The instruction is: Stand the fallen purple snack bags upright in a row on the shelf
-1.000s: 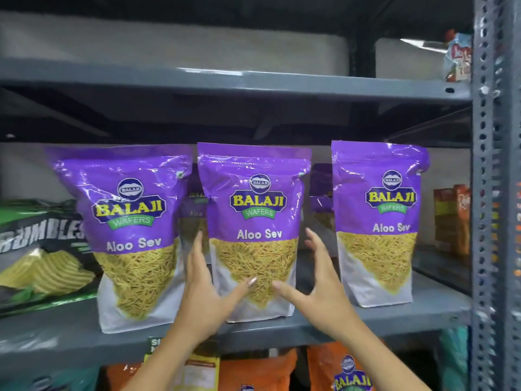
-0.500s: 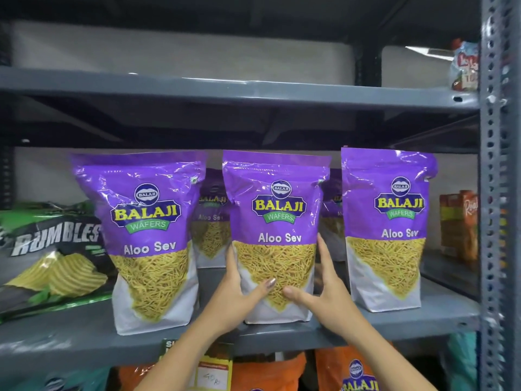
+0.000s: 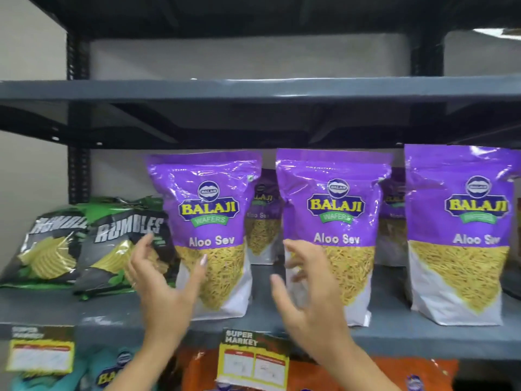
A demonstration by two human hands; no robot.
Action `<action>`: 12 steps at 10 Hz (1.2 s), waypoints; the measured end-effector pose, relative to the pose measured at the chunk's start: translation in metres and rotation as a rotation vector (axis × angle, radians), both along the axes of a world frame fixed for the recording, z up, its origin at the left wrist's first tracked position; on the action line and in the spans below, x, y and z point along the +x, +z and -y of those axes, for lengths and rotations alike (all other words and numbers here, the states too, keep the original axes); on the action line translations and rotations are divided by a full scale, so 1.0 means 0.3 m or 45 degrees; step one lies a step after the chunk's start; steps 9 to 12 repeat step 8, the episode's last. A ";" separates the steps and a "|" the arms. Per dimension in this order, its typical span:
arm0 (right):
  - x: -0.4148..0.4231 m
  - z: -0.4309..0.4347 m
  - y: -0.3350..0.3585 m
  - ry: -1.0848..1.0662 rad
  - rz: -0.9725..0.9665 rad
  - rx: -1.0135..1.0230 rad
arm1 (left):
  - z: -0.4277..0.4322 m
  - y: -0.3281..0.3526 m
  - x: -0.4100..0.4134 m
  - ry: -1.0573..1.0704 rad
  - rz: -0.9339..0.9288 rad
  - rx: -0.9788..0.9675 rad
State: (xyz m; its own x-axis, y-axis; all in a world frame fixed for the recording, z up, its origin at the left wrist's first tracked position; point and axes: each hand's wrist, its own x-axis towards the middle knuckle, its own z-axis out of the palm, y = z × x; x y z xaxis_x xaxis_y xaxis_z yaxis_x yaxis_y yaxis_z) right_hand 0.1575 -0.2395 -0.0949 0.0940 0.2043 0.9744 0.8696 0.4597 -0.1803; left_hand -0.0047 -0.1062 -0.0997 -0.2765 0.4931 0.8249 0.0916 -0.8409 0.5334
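- My left hand point(image 3: 166, 286) is raised in front of the shelf, fingers spread wide and curved, holding nothing. Its thumb overlaps the lower left of the left purple bag point(image 3: 207, 221); whether it touches the bag I cannot tell.
- My right hand point(image 3: 307, 289) is likewise open, fingers point(image 3: 298, 249) splayed and blurred, empty. It sits before the lower left edge of the middle purple bag point(image 3: 332, 227); contact cannot be confirmed.
- The two hands face each other, the gap between the left and middle bags lying between them.
- Three purple "Balaji Aloo Sev" bags stand upright in a front row on the grey shelf point(image 3: 56, 309): left, middle, and the right purple bag point(image 3: 462, 230), which is partly cut off by the frame edge.
- Further purple bags point(image 3: 263, 218) stand behind, visible in the gaps of the front row.
- Two green-and-black "Rumbles" bags point(image 3: 121, 244) lean back at the left of the same shelf, just beside the left purple bag.
- A yellow "Super Market" price tag point(image 3: 253, 359) hangs from the shelf edge below my hands; another point(image 3: 41, 351) hangs at far left.
- Orange bags point(image 3: 366, 375) and teal bags point(image 3: 50, 382) show on the level below.
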 end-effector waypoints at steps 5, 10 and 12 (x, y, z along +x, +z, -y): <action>-0.043 -0.277 -0.020 0.381 -0.569 -0.904 | -0.113 0.023 0.013 -0.828 -0.261 -0.592; -0.066 -0.248 -0.010 0.328 -0.564 -0.924 | -0.087 0.026 0.016 -0.713 -0.289 -0.563; -0.066 -0.248 -0.010 0.328 -0.564 -0.924 | -0.087 0.026 0.016 -0.713 -0.289 -0.563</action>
